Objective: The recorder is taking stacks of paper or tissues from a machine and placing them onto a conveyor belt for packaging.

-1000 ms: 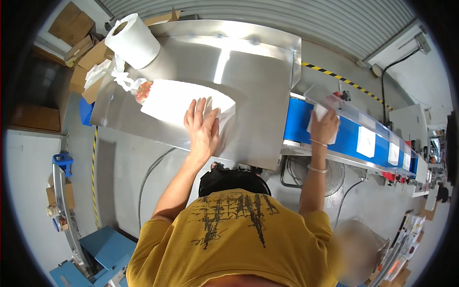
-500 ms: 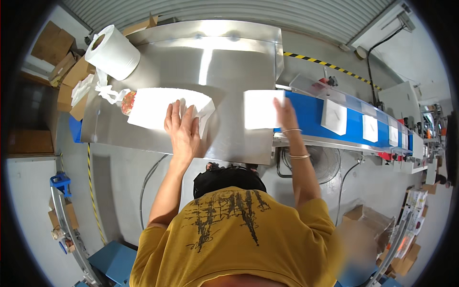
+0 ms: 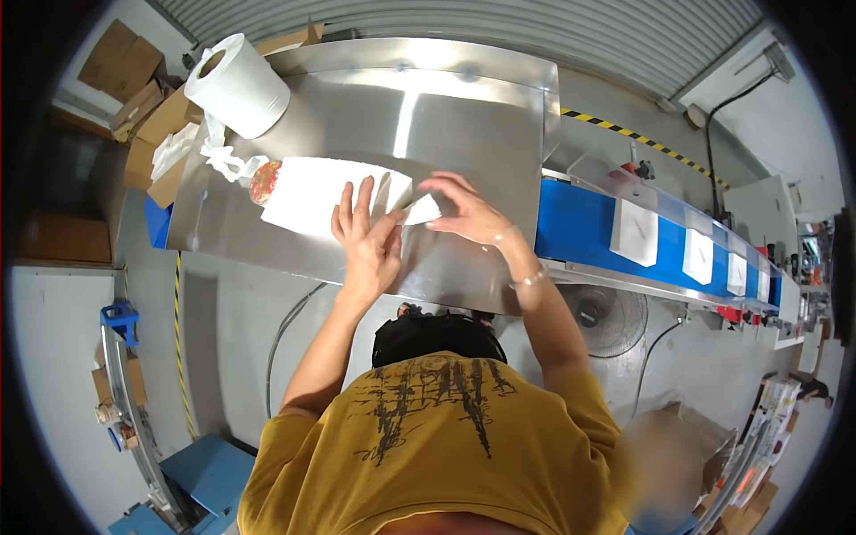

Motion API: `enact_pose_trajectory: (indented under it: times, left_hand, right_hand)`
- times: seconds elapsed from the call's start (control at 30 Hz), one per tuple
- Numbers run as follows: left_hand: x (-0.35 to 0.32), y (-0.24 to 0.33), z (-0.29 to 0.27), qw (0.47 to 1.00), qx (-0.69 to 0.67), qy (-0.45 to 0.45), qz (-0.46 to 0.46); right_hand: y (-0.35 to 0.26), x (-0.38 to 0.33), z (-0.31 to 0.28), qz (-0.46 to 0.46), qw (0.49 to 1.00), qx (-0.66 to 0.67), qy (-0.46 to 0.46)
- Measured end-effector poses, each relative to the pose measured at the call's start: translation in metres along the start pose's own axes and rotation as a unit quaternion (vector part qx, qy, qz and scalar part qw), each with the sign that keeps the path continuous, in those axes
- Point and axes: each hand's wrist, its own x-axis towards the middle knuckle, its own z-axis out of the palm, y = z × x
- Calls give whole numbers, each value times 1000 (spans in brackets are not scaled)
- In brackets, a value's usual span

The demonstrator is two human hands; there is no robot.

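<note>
A row of flat white sheets or packets (image 3: 308,196) lies on the steel table, with a round red-patterned thing (image 3: 265,183) at its left end. My left hand (image 3: 364,241) rests on the row, several fingers stretched out and apart, its thumb side at the fanned right end. One white piece (image 3: 423,210) sticks out there at a tilt; whether my left thumb and forefinger pinch its base is hard to make out. My right hand (image 3: 477,214) is open beside this piece, thumb and fingers apart, without a grip on it.
Right of the steel table (image 3: 339,98), a blue conveyor belt (image 3: 575,223) carries several white squares (image 3: 635,232). A large white paper roll (image 3: 245,94) stands at the back left, by cardboard boxes (image 3: 147,160). Below the belt is a fan (image 3: 606,316).
My right hand has moved left from the table's belt side to the row's right end. The white square it held is no longer seen there. My left hand stays on the row.
</note>
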Motion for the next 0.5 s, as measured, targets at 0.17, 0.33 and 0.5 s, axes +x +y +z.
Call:
enact_pose_trajectory:
  times: [0.17, 0.33, 0.5]
  left_hand:
    - [5, -2, -7, 998, 13, 19, -59]
    - [0, -16, -1, 998, 23, 19, -57]
    - [-1, -18, 5, 998, 10, 44, -41]
  right_hand:
    - [53, -11, 3, -15, 999, -6, 48]
    - [126, -84, -78, 119, 867, -431, 220]
    - [122, -113, -137, 283, 721, -464, 429]
